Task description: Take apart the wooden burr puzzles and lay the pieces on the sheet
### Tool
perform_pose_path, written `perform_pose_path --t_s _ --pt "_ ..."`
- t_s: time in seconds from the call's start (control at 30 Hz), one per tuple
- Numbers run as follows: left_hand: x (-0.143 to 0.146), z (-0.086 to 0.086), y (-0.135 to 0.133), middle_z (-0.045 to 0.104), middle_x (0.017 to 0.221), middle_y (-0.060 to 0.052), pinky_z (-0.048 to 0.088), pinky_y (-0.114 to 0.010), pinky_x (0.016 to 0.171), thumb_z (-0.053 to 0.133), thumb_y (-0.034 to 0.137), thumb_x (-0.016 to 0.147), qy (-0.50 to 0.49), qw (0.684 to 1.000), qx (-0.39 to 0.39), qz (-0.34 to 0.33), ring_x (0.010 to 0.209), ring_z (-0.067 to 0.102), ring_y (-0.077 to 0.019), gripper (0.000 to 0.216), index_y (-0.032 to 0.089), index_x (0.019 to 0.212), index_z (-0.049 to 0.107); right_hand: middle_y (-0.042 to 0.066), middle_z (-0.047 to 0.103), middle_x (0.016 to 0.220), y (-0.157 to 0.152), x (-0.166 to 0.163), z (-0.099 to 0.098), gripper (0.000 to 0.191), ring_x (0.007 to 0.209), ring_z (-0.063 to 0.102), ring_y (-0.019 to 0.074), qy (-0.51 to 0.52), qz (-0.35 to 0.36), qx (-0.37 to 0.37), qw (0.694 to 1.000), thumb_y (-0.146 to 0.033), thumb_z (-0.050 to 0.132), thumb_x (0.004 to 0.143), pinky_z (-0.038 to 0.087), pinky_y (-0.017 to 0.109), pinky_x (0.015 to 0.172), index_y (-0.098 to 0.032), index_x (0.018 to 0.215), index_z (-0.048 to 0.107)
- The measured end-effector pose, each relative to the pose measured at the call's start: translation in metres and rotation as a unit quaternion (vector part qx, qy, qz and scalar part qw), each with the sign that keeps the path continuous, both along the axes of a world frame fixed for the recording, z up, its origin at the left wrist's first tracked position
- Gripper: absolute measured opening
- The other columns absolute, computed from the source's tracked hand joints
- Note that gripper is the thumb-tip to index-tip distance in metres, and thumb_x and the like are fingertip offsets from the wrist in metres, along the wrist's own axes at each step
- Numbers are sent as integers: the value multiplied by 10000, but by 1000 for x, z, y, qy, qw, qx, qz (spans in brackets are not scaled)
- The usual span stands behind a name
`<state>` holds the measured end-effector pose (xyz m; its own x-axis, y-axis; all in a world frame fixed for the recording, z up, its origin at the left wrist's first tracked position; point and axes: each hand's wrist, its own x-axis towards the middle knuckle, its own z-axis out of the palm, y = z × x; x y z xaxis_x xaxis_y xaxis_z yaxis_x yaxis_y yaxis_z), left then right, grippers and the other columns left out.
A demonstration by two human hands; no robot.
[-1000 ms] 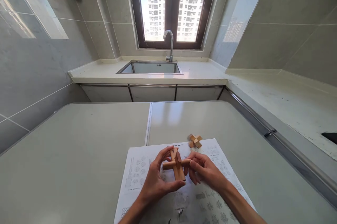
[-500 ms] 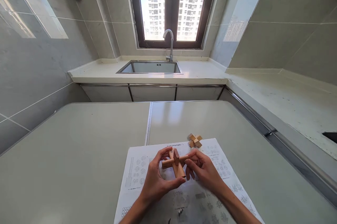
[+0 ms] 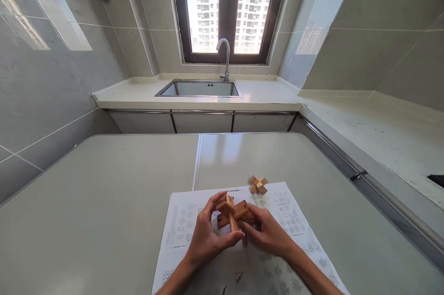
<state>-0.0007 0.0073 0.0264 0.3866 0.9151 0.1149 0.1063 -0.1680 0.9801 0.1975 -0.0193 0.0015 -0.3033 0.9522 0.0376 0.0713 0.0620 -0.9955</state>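
Both the left hand [image 3: 208, 238] and right hand [image 3: 268, 235] grip the wooden cross puzzle [image 3: 233, 212]; better kept level above the instruction sheet [image 3: 180, 230], the small finished puzzle [image 3: 257, 185] at one o'clock.

grey tiled walls [image 3: 52, 96], a sunlit window [image 3: 229, 8] above a steel sink [image 3: 197, 88].

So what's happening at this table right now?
A person holds a wooden burr puzzle of crossed bars in both bare hands, just above a printed instruction sheet on the grey table. The left hand grips it from the left, the right hand from the right and below. A second, smaller wooden puzzle lies untouched at the sheet's far edge. Behind are a sink, a tap and a window.
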Motion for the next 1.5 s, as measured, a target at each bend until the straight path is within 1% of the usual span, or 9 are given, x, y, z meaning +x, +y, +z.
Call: perform_pose_path --t_s 0.17,0.47,0.77,0.87,1.0,1.13,1.23,1.33,1.5 --pt "-1 -3 2 677 1302 -123 478 -465 1092 903 462 647 2 1000 15 -7 1201 641 -325 801 231 1341 576 8 642 710 -1 1 0 248 613 518 149 -93 -26 47 994 -423 650 946 381 259 557 -190 930 730" --pt "-1 2 1 694 1266 -118 490 -445 1088 897 510 636 4 1000 26 17 1205 645 -327 790 225 1308 595 -12 613 670 1 -2 1 233 572 497 142 -39 -37 37 998 -429 671 932 370 251 528 -204 902 720" --pt "1 2 1 684 1259 -108 474 -444 1097 888 508 658 -10 1000 7 5 1204 640 -315 764 234 1301 578 15 706 724 0 -3 0 172 569 576 145 3 -34 18 999 -362 682 927 428 261 558 -194 944 718" --pt "1 2 3 680 1260 -117 500 -442 1066 863 553 678 -39 998 -45 -7 1211 638 -321 756 222 1290 568 15 708 706 -1 -4 -2 211 532 558 131 15 -29 2 999 -401 689 930 422 255 537 -192 902 684" --pt "0 2 4 688 1250 -135 560 -445 961 716 710 764 -87 985 -147 -20 1192 647 -337 779 206 1330 540 19 709 676 -3 -4 -6 314 481 514 104 55 -27 -30 998 -468 672 946 391 243 515 -191 812 607" --pt "0 0 4 692 1280 -143 476 -498 1086 558 791 834 -152 968 -196 -31 1238 622 -346 776 193 1327 606 36 709 709 -1 0 -7 393 472 498 92 121 -20 -24 992 -552 623 960 365 241 503 -182 831 599" --pt "-1 -2 5 704 1274 -151 434 -501 1124 435 760 922 -212 945 -242 -52 1253 610 -335 748 177 1350 625 31 698 742 0 3 -5 367 474 490 87 140 -44 -16 989 -543 598 981 343 237 489 -182 918 605" --pt "-2 -3 8 720 1230 -160 429 -511 1121 380 717 970 -242 925 -285 -62 1146 654 -309 735 147 1364 626 -12 655 733 1 4 -3 296 465 459 75 149 -84 -9 985 -485 623 986 345 234 492 -202 1063 587" --pt "0 3 6 731 1097 -168 511 -527 1009 394 742 948 -223 912 -323 -118 1060 675 -325 751 117 1256 673 -39 561 738 0 6 -3 378 540 487 96 137 -99 3 986 -433 700 945 396 235 520 -232 1252 609"
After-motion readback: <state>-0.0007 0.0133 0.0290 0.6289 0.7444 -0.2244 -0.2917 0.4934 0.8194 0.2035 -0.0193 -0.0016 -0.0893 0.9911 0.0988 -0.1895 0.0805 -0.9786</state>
